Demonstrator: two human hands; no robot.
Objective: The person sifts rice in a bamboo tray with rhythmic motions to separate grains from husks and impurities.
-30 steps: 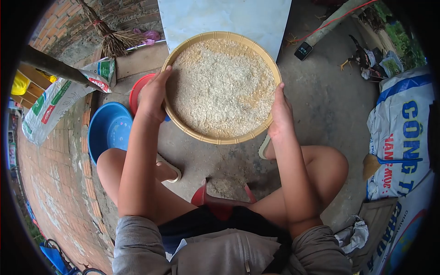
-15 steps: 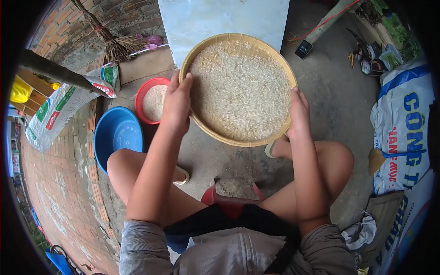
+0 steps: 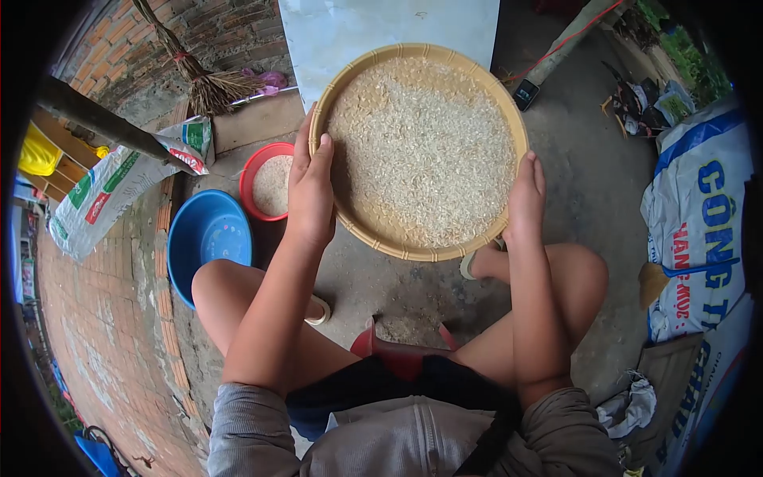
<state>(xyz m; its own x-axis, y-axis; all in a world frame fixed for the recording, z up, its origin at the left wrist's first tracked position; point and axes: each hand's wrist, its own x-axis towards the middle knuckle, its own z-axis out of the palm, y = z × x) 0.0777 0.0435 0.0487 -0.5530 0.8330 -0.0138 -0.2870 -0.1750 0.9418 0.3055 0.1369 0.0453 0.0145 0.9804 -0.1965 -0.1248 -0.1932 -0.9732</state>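
A round woven tray (image 3: 355, 228) with a raised rim is held up in front of me, and pale grains (image 3: 433, 143) cover most of its inside. My left hand (image 3: 311, 187) grips the rim on the left, thumb on top. On the right side of the rim, my right hand (image 3: 525, 199) is closed round the edge; its fingers under the tray are partly hidden. Left of the tray a red bowl (image 3: 247, 187) with pale grain stands on the floor, beside a blue basin (image 3: 208, 238).
A white board (image 3: 381, 24) lies beyond the tray. Large printed sacks (image 3: 695, 230) stand at the right. A straw broom (image 3: 211, 87), a wooden pole (image 3: 111, 123) and another sack (image 3: 119, 183) are at the left. A red stool (image 3: 397, 362) shows between my legs.
The tray has come slightly nearer to the camera and right, with both hands still on it. The grains have shifted and spread differently inside.
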